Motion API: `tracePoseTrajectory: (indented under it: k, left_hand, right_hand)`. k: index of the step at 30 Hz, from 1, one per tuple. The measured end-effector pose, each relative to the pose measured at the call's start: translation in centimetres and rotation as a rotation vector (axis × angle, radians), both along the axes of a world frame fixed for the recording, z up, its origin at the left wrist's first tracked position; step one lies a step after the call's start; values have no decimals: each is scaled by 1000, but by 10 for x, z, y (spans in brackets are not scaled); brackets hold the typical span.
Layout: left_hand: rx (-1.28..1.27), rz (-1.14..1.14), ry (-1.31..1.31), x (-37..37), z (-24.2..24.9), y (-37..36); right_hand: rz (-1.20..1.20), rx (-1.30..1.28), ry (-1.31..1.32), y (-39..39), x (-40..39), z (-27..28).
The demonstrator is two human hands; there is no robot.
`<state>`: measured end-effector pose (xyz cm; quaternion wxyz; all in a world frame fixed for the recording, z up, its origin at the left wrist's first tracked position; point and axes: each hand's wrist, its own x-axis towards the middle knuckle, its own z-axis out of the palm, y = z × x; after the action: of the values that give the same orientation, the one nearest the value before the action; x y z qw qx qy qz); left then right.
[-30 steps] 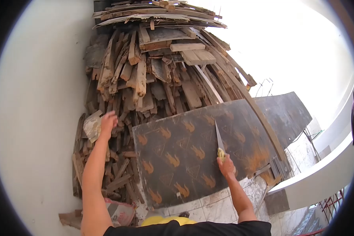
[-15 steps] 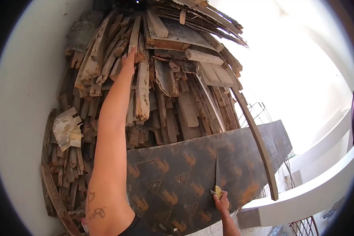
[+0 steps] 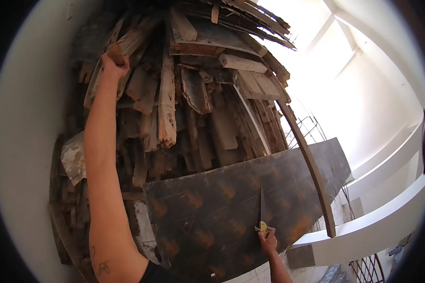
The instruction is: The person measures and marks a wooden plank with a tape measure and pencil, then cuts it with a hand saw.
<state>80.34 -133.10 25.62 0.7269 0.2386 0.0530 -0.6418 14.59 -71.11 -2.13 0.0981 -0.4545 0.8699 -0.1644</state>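
My left hand [image 3: 116,65] reaches up to the upper left of the wood pile, its fingers wrapped round the end of a wooden plank [image 3: 114,49]. Rough, weathered planks lie right beside it, and a long plank with a splintered end [image 3: 167,104] juts out to its right. Lower down, my right hand [image 3: 269,241] grips a handsaw [image 3: 262,207] by its yellow handle, the narrow blade pointing up. Behind the saw stands a dark plywood sheet [image 3: 212,203] with orange printed marks.
The stacked pile rises to the top of the view, with thin sheets [image 3: 255,23] overhanging at upper right. A long batten [image 3: 307,160] slants across the plywood. A pale wall [image 3: 28,141] bounds the left side; a white curved ledge [image 3: 363,240] runs at lower right.
My left hand has moved left with the plank end, which has swung away from the middle planks. My right hand and the saw have barely moved.
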Motion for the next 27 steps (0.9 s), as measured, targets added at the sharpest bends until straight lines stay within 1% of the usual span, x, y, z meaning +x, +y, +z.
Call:
tracePoseTrajectory:
  k: [1,3,5,7,8,10,11,13,14,15,17,18,19,21,23,25,27]
  left_hand:
    - [6,4,-15,12,-12,6]
    - [-89,-69,-39,33,-47,21]
    - [-85,-6,-78,32,-78,56]
    - [-286,-199,-61,50,-123,81]
    - [-276,-204,-70,48,-141,93]
    - [-446,-174,70,44,-161,113]
    - [-439,-176,65,32,-150,129]
    - [-495,-241,-51,0,-113,164]
    - [-582,-241,-57,2,-120,157]
    - [-589,-234,-61,3,-118,152]
    - [-533,-145,206,9,-117,138]
    - [-451,-161,216,18,-120,129]
    - [-460,-152,209,17,-114,140]
    - [-502,-95,-145,-5,-104,176]
    - [-510,-103,30,-12,-117,225]
    - [-479,-80,-60,-20,-147,288]
    - [-522,-35,45,-35,-170,356]
  right_hand:
    - [3,-9,-3,0,0,1]
    - [9,-23,5,-3,1,3]
    - [-12,-23,20,-3,8,8]
    - [-23,-21,10,-7,9,8]
    - [-15,-12,19,-5,10,9]
    - [1,-19,21,-3,9,10]
    - [0,-12,14,-3,12,11]
    - [-28,11,-8,-5,13,16]
    - [-22,8,-8,-4,12,15]
    - [-21,-4,1,-4,10,13]
    - [-11,-21,2,-3,12,14]
    - [-17,-5,-9,-2,15,17]
    - [-21,10,-17,-3,15,20]
    - [-4,-6,1,-3,10,16]
    - [6,-8,3,0,10,11]
    - [23,-35,-34,1,8,13]
    - [39,-35,-26,0,11,19]
